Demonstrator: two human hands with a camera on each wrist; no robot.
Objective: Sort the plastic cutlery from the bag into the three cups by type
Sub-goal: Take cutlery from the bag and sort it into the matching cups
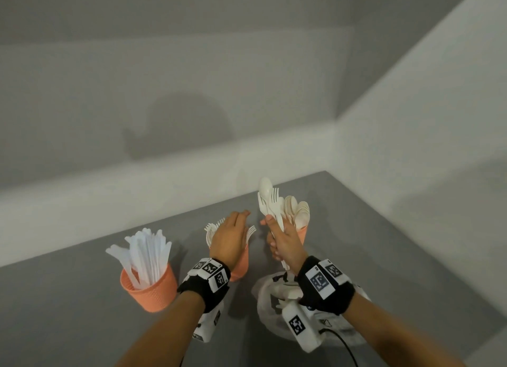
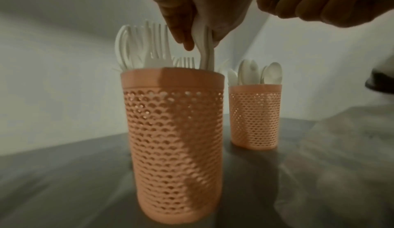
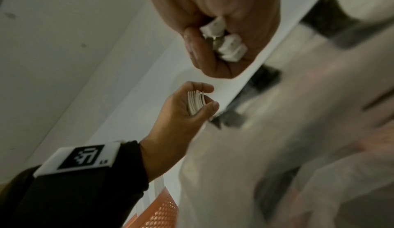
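Observation:
Three orange mesh cups stand on the grey table. The left cup (image 1: 149, 287) holds knives, the middle cup (image 1: 240, 268) (image 2: 175, 147) forks, and the right cup (image 1: 302, 233) (image 2: 254, 117) spoons. Over the middle cup, my left hand (image 1: 229, 240) (image 2: 192, 12) (image 3: 183, 110) pinches a couple of white forks (image 2: 205, 51) (image 3: 196, 103), whose handles reach into that cup. My right hand (image 1: 282, 240) (image 3: 213, 37) grips an upright bundle of mixed spoons and forks (image 1: 270, 202) by the handles (image 3: 226, 44), in front of the spoon cup. The clear plastic bag (image 1: 274, 306) lies under my right wrist.
The table ends at a white wall behind the cups and to the right. A black cable (image 1: 345, 344) trails from my right wrist unit near the table's front. Bare grey tabletop (image 1: 68, 311) lies left of the knife cup.

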